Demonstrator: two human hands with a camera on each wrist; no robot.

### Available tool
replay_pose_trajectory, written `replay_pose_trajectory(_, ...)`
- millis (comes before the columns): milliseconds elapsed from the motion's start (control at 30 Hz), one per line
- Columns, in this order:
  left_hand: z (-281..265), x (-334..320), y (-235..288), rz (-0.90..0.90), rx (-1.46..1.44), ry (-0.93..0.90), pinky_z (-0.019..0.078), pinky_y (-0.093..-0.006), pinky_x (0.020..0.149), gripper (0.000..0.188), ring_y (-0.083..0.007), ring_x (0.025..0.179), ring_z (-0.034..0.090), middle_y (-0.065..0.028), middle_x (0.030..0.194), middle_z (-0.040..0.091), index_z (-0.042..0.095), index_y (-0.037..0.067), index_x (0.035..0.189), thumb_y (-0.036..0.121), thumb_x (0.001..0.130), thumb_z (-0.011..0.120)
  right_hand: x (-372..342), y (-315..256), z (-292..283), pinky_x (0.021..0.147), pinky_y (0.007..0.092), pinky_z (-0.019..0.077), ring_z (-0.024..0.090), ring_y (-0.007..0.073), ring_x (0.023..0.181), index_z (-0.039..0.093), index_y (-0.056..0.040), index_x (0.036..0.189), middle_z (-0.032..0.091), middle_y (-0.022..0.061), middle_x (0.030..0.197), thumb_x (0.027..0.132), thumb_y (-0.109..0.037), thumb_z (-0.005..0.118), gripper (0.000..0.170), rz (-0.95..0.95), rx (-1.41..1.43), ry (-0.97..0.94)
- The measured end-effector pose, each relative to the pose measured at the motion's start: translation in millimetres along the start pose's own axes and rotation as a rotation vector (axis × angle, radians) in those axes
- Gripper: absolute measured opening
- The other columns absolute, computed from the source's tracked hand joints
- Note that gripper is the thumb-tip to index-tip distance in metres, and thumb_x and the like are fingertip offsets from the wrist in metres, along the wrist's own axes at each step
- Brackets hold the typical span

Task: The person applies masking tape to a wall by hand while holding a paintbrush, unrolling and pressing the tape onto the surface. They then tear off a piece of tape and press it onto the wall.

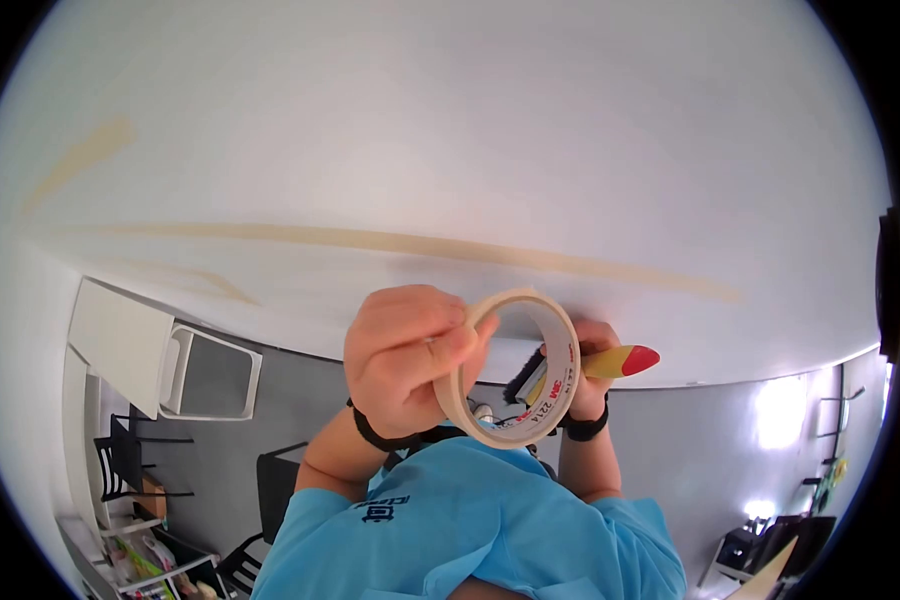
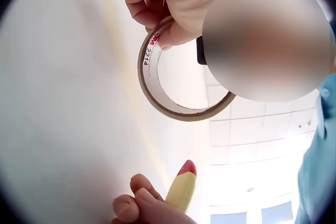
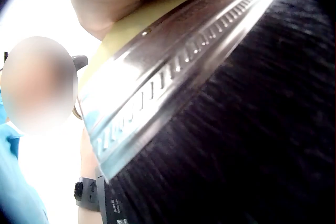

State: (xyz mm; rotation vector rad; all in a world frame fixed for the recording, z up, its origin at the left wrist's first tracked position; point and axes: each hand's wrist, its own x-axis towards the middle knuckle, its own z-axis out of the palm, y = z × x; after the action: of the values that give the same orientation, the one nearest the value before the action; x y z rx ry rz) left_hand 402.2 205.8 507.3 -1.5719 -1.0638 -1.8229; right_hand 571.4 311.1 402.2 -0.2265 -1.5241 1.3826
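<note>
A roll of masking tape (image 1: 564, 388), printed 3M 2214 inside its core, is pinched at its left rim by the thumb and fingers of my left hand (image 1: 402, 350). Behind the ring, my right hand (image 1: 596, 345) grips a paintbrush (image 1: 620, 362) with a yellow, red-tipped handle. Its metal ferrule (image 3: 168, 77) and black bristles (image 3: 236, 140) fill much of the right wrist view. The bristles point left in the head view and partly show through the roll. Both hands are in front of a white wall (image 1: 490, 130), close below a long tape strip (image 1: 400, 242) on it.
Shorter tape strips (image 1: 85, 158) mark the wall at the left. Below stand a white table (image 1: 125, 345), a grey-and-white piece of furniture (image 1: 213, 375) and black chairs (image 1: 120, 460). Shelves with assorted items line the lower left; dark equipment (image 1: 770, 545) stands at lower right.
</note>
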Motion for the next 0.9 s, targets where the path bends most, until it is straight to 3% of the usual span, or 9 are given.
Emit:
replay_pose_trajectory(267,-5.1,-8.0,-15.2,-0.289,0.174,0.093,0.0434,-0.0258,0.060,0.036,-0.0176,0.069,0.054,-0.0091,0.089,0.056,0.058,0.005,0.100,-0.008,0.071,0.076,0.3,-6.1,2.2,0.064,0.0265,0.0510,0.064,0.0170,0.071,0.054,0.0004,0.092,0.060,0.0106,0.080,0.082,0.008,0.057,0.013,0.010,0.001,0.007)
replay_pose_trajectory(333,-7.6,-6.3,-13.5,-0.247,0.216,0.097,0.0440,-0.0276,0.058,0.036,-0.0182,0.069,0.056,-0.0090,0.088,0.055,0.059,0.006,0.098,-0.007,0.070,0.077,-0.4,-5.7,2.8,0.064,0.0265,0.0510,0.063,0.0169,0.071,0.054,0.0003,0.092,0.060,0.0104,0.079,0.082,0.008,0.057,0.013,0.008,-0.008,0.015)
replay_pose_trajectory(400,-16.7,-0.5,-10.2,0.043,0.227,-0.194,0.0451,-0.0303,0.053,0.033,-0.0207,0.070,0.058,-0.0094,0.089,0.057,0.060,0.005,0.093,-0.006,0.068,0.077,0.8,-4.4,2.3,0.064,0.0264,0.0509,0.063,0.0168,0.071,0.054,0.0001,0.092,0.060,0.0103,0.079,0.082,0.009,0.056,0.013,0.000,-0.017,0.018)
replay_pose_trajectory(467,-11.1,-12.6,-8.9,0.145,0.211,-0.083,0.0449,-0.0333,0.046,0.030,-0.0236,0.071,0.060,-0.0104,0.091,0.058,0.060,0.004,0.089,-0.006,0.066,0.077,-0.8,-1.3,-0.1,0.064,0.0264,0.0507,0.063,0.0167,0.071,0.054,-0.0002,0.092,0.060,0.0100,0.079,0.082,0.008,0.057,0.014,-0.032,-0.054,0.024)
replay_pose_trajectory(533,-10.9,-15.6,-4.4,0.276,0.141,-0.123,0.0523,-0.0322,0.053,0.043,-0.0257,0.071,0.063,-0.0089,0.099,0.058,0.056,0.006,0.105,-0.009,0.069,0.073,-2.9,1.0,-2.5,0.064,0.0266,0.0508,0.063,0.0168,0.071,0.054,-0.0003,0.093,0.060,0.0099,0.079,0.082,0.008,0.057,0.014,-0.016,-0.057,0.024)
replay_pose_trajectory(600,-20.8,-6.8,-0.8,0.151,0.101,-0.288,0.0468,-0.0335,0.052,0.033,-0.0244,0.071,0.060,-0.0102,0.090,0.057,0.059,0.003,0.093,-0.007,0.068,0.076,-3.6,-0.3,-1.5,0.064,0.0268,0.0509,0.063,0.0168,0.071,0.054,-0.0003,0.093,0.061,0.0099,0.079,0.082,0.008,0.057,0.014,0.004,-0.059,0.019)
replay_pose_trajectory(700,-16.0,-8.3,-15.5,-0.235,0.213,0.061,0.0435,-0.0262,0.057,0.035,-0.0187,0.069,0.054,-0.0098,0.090,0.054,0.058,0.004,0.099,-0.008,0.071,0.075,-1.1,-5.6,2.7,0.063,0.0273,0.0512,0.063,0.0169,0.070,0.054,-0.0004,0.094,0.061,0.0100,0.079,0.082,0.008,0.058,0.015,0.005,0.000,0.031)
replay_pose_trajectory(833,-15.3,-7.9,-12.5,-0.319,0.170,0.092,0.0433,-0.0272,0.058,0.034,-0.0163,0.070,0.053,-0.0085,0.089,0.054,0.058,0.004,0.098,-0.008,0.072,0.074,-1.3,-5.6,2.2,0.063,0.0278,0.0514,0.063,0.0172,0.070,0.053,-0.0005,0.094,0.061,0.0103,0.080,0.083,0.007,0.058,0.014,-0.010,-0.024,0.005)
replay_pose_trajectory(900,-20.0,-9.9,-9.1,-0.127,0.177,0.003,0.0466,-0.0292,0.054,0.035,-0.0209,0.068,0.057,-0.0093,0.093,0.055,0.058,0.004,0.095,-0.008,0.068,0.076,-1.3,-4.9,2.0,0.063,0.0278,0.0514,0.063,0.0174,0.069,0.053,-0.0005,0.094,0.061,0.0104,0.079,0.083,0.007,0.058,0.014,-0.013,-0.023,0.010)
